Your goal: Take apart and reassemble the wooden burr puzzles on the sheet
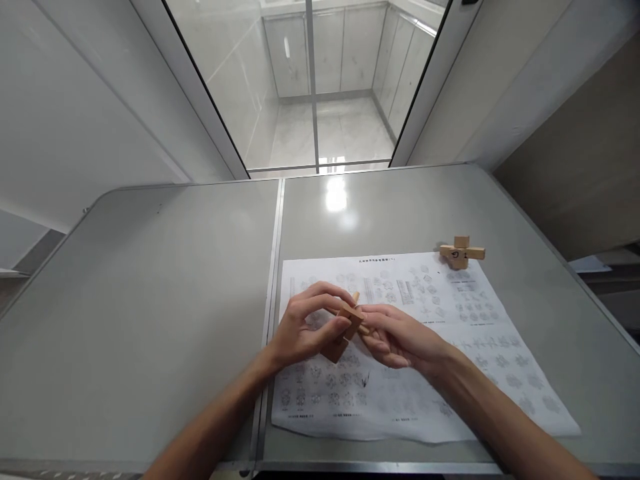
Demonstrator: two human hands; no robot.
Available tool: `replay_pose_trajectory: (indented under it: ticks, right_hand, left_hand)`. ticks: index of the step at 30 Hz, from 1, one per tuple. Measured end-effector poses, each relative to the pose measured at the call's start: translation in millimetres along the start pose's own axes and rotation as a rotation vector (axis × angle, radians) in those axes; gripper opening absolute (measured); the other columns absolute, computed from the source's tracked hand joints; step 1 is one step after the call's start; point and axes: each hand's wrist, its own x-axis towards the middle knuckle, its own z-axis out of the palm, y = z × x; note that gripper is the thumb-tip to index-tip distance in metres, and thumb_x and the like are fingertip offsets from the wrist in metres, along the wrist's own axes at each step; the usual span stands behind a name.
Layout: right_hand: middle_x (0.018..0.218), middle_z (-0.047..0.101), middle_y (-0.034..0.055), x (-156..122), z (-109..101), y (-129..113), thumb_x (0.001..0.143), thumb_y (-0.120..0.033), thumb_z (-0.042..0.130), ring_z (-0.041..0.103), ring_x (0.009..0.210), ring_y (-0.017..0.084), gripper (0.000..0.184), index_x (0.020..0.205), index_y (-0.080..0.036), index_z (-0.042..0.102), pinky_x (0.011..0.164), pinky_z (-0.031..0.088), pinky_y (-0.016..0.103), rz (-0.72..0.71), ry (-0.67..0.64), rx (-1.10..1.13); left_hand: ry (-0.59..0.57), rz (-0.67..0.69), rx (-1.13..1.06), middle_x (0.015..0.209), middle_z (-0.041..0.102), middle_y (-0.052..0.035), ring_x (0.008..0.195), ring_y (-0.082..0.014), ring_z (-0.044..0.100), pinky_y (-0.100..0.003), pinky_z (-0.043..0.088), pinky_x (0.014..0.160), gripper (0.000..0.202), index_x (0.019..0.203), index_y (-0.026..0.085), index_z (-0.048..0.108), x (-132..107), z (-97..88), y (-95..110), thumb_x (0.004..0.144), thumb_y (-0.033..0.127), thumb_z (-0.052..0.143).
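Note:
A small wooden interlocking puzzle (349, 322) is held between both hands above a printed instruction sheet (465, 320). My left hand (305, 327) pinches the puzzle from the left with curled fingers. My right hand (400, 337) grips it from the right, fingers closed round a wooden piece. A second, assembled wooden cross puzzle (462, 253) stands on the sheet's far right corner, apart from both hands.
The sheet lies on a grey folding table (140, 300) with a metal seam (273, 280) running down its middle. Beyond the table's far edge are glass doors (315, 87). A wall and cabinet stand to the right.

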Motion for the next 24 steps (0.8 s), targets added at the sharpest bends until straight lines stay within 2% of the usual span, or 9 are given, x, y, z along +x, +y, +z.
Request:
replay_pose_trajectory:
  ticks: [3,7,9,11,13,16,19,22,24]
  right_hand:
    - [0.053,0.047,-0.0115,1.8,-1.4,3.7,0.105,-0.048,0.067,0.029,0.032,0.002,0.037,0.087,-0.018,0.055,0.033,0.021,0.014,0.049,-0.081,0.045]
    - [0.047,0.039,-0.0140,5.7,-2.8,9.2,0.105,-0.048,0.063,0.018,0.031,0.002,0.036,0.085,-0.019,0.054,0.030,0.019,0.013,0.132,-0.191,0.116]
    - [0.046,0.038,-0.0149,8.1,-4.0,12.1,0.104,-0.050,0.062,0.014,0.030,0.002,0.035,0.087,-0.020,0.053,0.029,0.018,0.014,0.155,-0.247,0.171]
    - [0.046,0.037,-0.0156,10.3,-6.0,14.6,0.102,-0.051,0.064,0.013,0.029,0.003,0.035,0.088,-0.021,0.052,0.028,0.018,0.014,0.164,-0.278,0.226]
    - [0.045,0.038,-0.0157,11.9,-8.8,16.3,0.101,-0.051,0.065,0.012,0.029,0.003,0.035,0.088,-0.022,0.051,0.028,0.018,0.013,0.174,-0.277,0.265]
    - [0.044,0.038,-0.0153,13.5,-13.7,17.7,0.101,-0.050,0.066,0.013,0.028,0.003,0.035,0.087,-0.021,0.051,0.028,0.018,0.013,0.191,-0.273,0.310]
    - [0.044,0.039,-0.0150,14.4,-17.4,18.4,0.101,-0.048,0.067,0.014,0.027,0.002,0.034,0.088,-0.020,0.053,0.027,0.019,0.013,0.189,-0.301,0.367]
    - [0.044,0.041,-0.0146,15.1,-19.3,18.7,0.103,-0.045,0.065,0.014,0.026,0.002,0.032,0.087,-0.020,0.053,0.026,0.019,0.012,0.183,-0.319,0.420]
    - [0.043,0.041,-0.0145,15.4,-19.7,18.7,0.104,-0.044,0.065,0.013,0.026,0.002,0.032,0.085,-0.021,0.051,0.025,0.019,0.012,0.181,-0.324,0.439]
  left_hand:
    - [0.013,-0.092,-0.134,0.100,0.079,-0.0092,0.090,-0.0192,0.076,-0.034,0.062,0.085,0.035,0.090,0.019,0.079,0.8,-1.2,-0.6,0.105,0.048,0.067]
    - [0.037,-0.184,-0.182,0.089,0.076,-0.0078,0.077,-0.0158,0.070,-0.028,0.059,0.071,0.045,0.077,0.016,0.072,-0.2,-0.1,1.3,0.102,0.053,0.070]
    - [0.043,-0.263,-0.191,0.084,0.072,-0.0062,0.074,-0.0147,0.067,-0.026,0.057,0.064,0.043,0.086,0.016,0.072,-1.2,2.0,2.9,0.103,0.055,0.068]
    - [0.065,-0.321,-0.194,0.087,0.070,-0.0043,0.074,-0.0139,0.067,-0.023,0.056,0.062,0.038,0.113,0.019,0.073,-2.3,4.9,4.0,0.104,0.055,0.066]
    - [0.097,-0.322,-0.182,0.095,0.071,-0.0043,0.079,-0.0137,0.067,-0.022,0.056,0.063,0.043,0.137,0.024,0.065,-3.0,7.7,4.0,0.105,0.054,0.064]
    - [0.120,-0.270,-0.107,0.104,0.071,-0.0066,0.086,-0.0148,0.067,-0.024,0.058,0.067,0.038,0.133,0.026,0.069,-3.6,9.4,1.8,0.109,0.052,0.057]
    - [0.071,-0.239,-0.054,0.106,0.071,-0.0078,0.089,-0.0172,0.067,-0.027,0.059,0.071,0.042,0.129,0.025,0.072,-4.5,6.3,-2.3,0.110,0.056,0.053]
    - [-0.031,-0.186,-0.056,0.119,0.071,-0.0103,0.101,-0.0237,0.068,-0.033,0.062,0.079,0.066,0.144,0.027,0.065,-5.9,-1.0,-6.7,0.094,0.071,0.069]
    - [-0.104,-0.151,-0.074,0.131,0.069,-0.0124,0.110,-0.0274,0.068,-0.037,0.064,0.086,0.085,0.152,0.029,0.059,-6.2,-6.5,-8.8,0.082,0.072,0.082]
